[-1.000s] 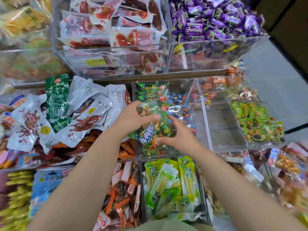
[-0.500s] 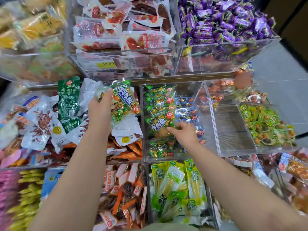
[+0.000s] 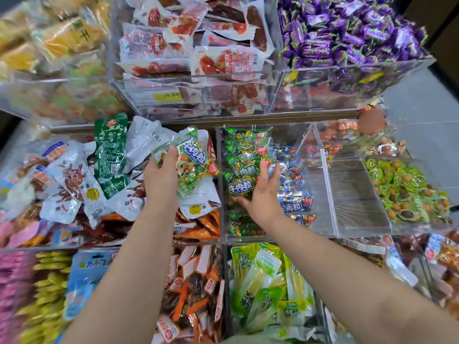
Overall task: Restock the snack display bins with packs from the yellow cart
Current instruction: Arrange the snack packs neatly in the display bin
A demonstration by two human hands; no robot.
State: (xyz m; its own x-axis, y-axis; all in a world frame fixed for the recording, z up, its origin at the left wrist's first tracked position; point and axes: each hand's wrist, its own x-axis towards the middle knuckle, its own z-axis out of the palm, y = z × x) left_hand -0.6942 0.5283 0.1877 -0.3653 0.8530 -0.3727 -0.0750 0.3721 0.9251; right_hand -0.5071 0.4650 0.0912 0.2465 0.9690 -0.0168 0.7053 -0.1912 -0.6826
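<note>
Well left of the clear acrylic bin [image 3: 319,209] at the centre, a heap of white foil pouches [image 3: 69,180] printed with brown meat lies in a neighbouring bin. Just left of the clear acrylic bin, the left hand [image 3: 161,180] grips a green-edged transparent pack of gold-wrapped beef cubes [image 3: 193,165], fingers and thumb clamped round its left edge; the pack hangs tilted above the pouches, outside the bin. Inside the bin a row of matching green packs [image 3: 244,155] already stands in its left column, with shiny blue packs [image 3: 290,184] beside them; the right hand [image 3: 263,194] hovers over the row, fingers straight and spread, holding nothing. The restocking looks well under way, with at least the held pack left to place. The yellow cart is out of view, so the remaining stock cannot be judged; whether the right palm touches the row is unclear; the far-left shelves are blurred.
</note>
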